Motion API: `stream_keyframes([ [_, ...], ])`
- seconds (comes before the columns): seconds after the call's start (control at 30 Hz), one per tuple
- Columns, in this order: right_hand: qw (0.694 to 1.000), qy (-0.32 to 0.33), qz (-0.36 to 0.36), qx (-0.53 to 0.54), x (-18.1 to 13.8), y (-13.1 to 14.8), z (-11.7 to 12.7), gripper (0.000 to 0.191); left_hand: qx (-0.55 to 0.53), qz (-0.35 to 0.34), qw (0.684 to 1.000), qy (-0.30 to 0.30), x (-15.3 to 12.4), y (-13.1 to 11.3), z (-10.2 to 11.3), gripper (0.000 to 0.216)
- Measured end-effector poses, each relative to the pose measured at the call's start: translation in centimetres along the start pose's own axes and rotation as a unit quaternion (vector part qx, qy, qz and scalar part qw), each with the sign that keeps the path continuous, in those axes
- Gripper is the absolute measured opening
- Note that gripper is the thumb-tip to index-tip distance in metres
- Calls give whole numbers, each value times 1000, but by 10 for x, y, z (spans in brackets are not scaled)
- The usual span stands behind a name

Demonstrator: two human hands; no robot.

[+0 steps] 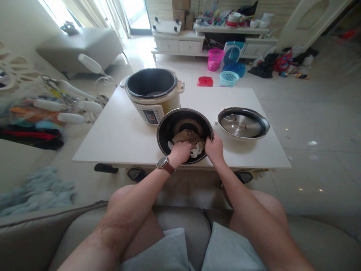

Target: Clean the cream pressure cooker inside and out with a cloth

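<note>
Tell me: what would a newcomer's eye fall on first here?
Probably the dark pot over the near edge of the table: the right hand grips its rim, the left hand is inside on a cloth. The open cooker stands behind it to the left, a round lid lies to the right. Beyond, a pink basket stands out on the floor.

A round black-walled pot [165, 131] shows a brownish ring around its dark centre. The crumpled tan cloth [184, 135] bears dark curling, flower-like lines, with white showing along its lower edge. A cylindrical cream-and-tan cooker [172, 103] has a dark panel [151, 116] with 1 red patch. The round silver metal lid [242, 126] is edged black; the rectangular table [113, 143] is plain white.
</note>
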State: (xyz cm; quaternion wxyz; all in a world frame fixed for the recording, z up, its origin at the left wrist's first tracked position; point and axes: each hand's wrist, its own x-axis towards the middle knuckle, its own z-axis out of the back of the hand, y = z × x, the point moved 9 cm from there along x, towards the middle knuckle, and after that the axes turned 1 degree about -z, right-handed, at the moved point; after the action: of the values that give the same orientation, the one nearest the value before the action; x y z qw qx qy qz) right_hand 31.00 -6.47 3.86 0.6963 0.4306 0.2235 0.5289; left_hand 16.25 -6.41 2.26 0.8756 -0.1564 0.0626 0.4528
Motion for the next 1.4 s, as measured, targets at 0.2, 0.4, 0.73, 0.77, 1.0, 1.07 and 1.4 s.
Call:
stream_keyframes([
  [0.2, 1000, -14, 16, 4, 0, 0, 1, 44, -3, 5, 1000, 11, -1, 0, 0, 45],
  [0.4, 1000, -15, 18, -6, 0, 0, 1, 47, -6, 7, 1000, 5, -1, 1, -1, 44],
  [0.73, 1000, -14, 19, -6, 1, -2, 0, 55, 1, 2, 1000, 1, -1, 0, -1, 45],
  [0.77, 1000, -14, 20, -7, 1, -2, 0, 56, 1, 2, 1000, 1, -1, 0, -1, 45],
  [1.0, 999, -15, 34, -10, 1, -1, 0, 50, 16, -3, 1000, -3, 0, 0, -2, 43],
  [1.07, 999, -12, 32, -13, 1, -2, -1, 50, 18, -4, 1000, -5, 1, 0, -3, 44],
  [1.4, 1000, -10, 20, -6, 1, -2, -1, 47, 9, -2, 1000, -13, 0, 1, -3, 44],
])
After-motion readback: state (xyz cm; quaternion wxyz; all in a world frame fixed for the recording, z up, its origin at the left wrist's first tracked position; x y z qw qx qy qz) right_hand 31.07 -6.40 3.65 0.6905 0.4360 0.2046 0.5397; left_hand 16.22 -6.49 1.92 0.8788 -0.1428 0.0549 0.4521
